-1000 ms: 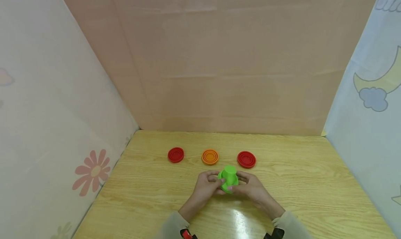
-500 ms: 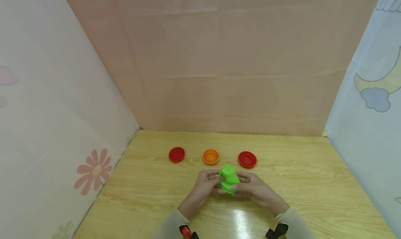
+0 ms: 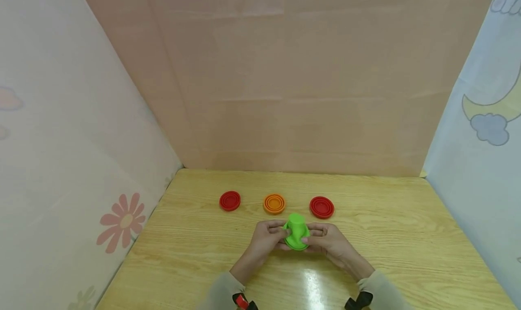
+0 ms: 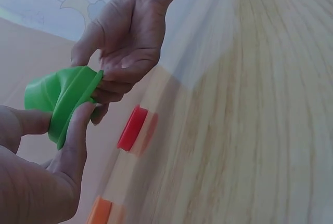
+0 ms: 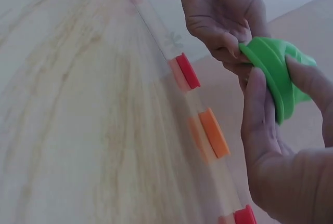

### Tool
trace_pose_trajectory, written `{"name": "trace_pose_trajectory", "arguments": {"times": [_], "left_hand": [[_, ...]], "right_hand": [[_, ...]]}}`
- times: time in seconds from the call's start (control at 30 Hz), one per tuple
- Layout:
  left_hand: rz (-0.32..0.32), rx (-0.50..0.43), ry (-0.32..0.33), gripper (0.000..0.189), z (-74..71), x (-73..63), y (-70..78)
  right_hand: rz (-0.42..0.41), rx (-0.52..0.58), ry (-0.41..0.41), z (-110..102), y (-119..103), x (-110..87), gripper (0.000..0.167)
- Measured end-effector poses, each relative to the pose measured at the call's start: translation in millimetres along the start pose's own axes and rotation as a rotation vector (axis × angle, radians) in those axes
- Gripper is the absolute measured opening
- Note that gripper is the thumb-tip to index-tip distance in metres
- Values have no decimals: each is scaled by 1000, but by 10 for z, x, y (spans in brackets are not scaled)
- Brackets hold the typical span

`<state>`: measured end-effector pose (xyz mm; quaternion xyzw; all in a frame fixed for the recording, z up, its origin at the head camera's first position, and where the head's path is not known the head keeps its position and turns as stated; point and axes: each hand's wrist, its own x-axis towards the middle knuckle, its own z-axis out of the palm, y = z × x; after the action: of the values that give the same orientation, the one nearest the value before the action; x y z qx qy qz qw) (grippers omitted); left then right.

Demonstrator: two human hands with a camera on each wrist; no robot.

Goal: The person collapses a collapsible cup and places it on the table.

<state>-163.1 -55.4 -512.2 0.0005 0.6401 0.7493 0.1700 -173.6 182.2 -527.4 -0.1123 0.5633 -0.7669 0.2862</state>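
A green collapsible cup (image 3: 297,228) is held between both hands above the near middle of the table, its narrow end pointing up and away. Its soft wall is partly pulled out and creased, as the left wrist view of the cup (image 4: 70,90) shows. The left hand (image 3: 265,238) pinches its wide rim from the left, thumb pressing into the wall. From the right, the right hand (image 3: 328,243) grips the rim, thumb on the near side and fingers behind. In the right wrist view, the same cup (image 5: 273,68) hangs well over the tabletop.
Beyond the hands, three flattened collapsible cups lie in a row: a red one (image 3: 229,201) at left, an orange one (image 3: 274,204) in the middle, a red one (image 3: 322,207) at right. The wood-grain table (image 3: 195,255) is bounded by a brown back panel (image 3: 301,97) and pale printed side panels.
The green cup has tilted slightly between the hands and come back more upright, its wall bent by the thumbs. Both hands keep hold of it, and the flat cups stay put.
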Motion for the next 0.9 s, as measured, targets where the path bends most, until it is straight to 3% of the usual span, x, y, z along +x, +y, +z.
{"name": "trace_pose_trajectory", "arguments": {"times": [0.2, 0.6, 0.73, 0.9], "left_hand": [[37, 27, 28, 38, 55, -27, 0], [37, 41, 93, 35, 91, -19, -42], [-3, 23, 71, 37, 55, 1, -65], [-94, -40, -33, 41, -59, 24, -51]], "right_hand": [[20, -152, 198, 104, -10, 11, 62], [40, -238, 298, 169, -49, 6, 61], [36, -193, 245, 142, -49, -14, 57], [47, 31, -7, 16, -25, -34, 40]]}}
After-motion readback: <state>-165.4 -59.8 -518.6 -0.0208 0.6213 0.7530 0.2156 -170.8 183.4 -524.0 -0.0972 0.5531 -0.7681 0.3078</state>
